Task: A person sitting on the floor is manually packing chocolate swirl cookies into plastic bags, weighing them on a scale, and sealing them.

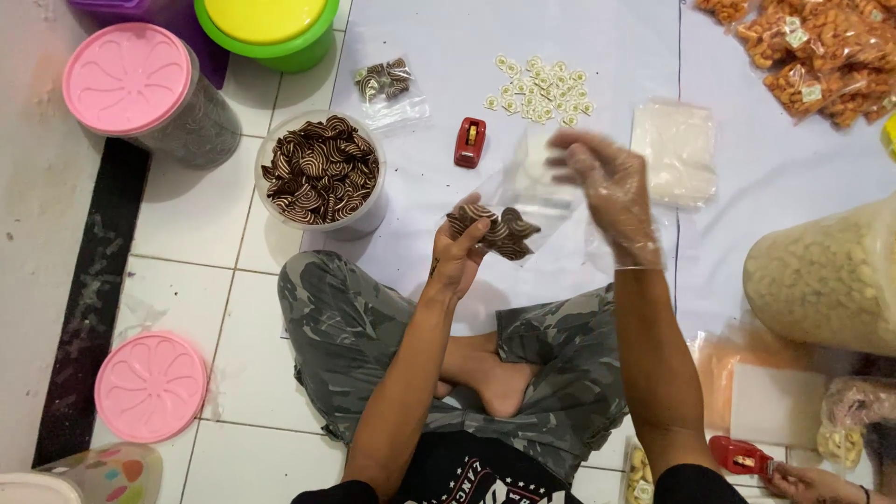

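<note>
Snacks (493, 233), brown with pale stripes, sat pinched in the left hand (459, 254), its fingers closed around the small bunch above the person's crossed legs. Just to the right, the right hand (605, 191), in a thin clear glove, was raised with fingers spread loosely; it blurred against a clear bag (532, 177), and whether it gripped the bag could not be told. Both hands hung over a white sheet (616, 47) spread on the tiled floor (233, 308). To the left of the hands stood an open tub (322, 173) filled with the same striped snacks, half on the sheet and half on the tiles. Beyond the hands lay a red tape dispenser (469, 142), a scatter of small round labels (541, 89) and a small sealed packet (385, 81) of striped snacks. A stack of empty bags (677, 149) lay right of the labels. Two pink lids (126, 79) showed on the left, one on a jar, one flat on the floor. At the lower right corner another person's hand (807, 481) rested beside a second red dispenser (740, 455).
</note>
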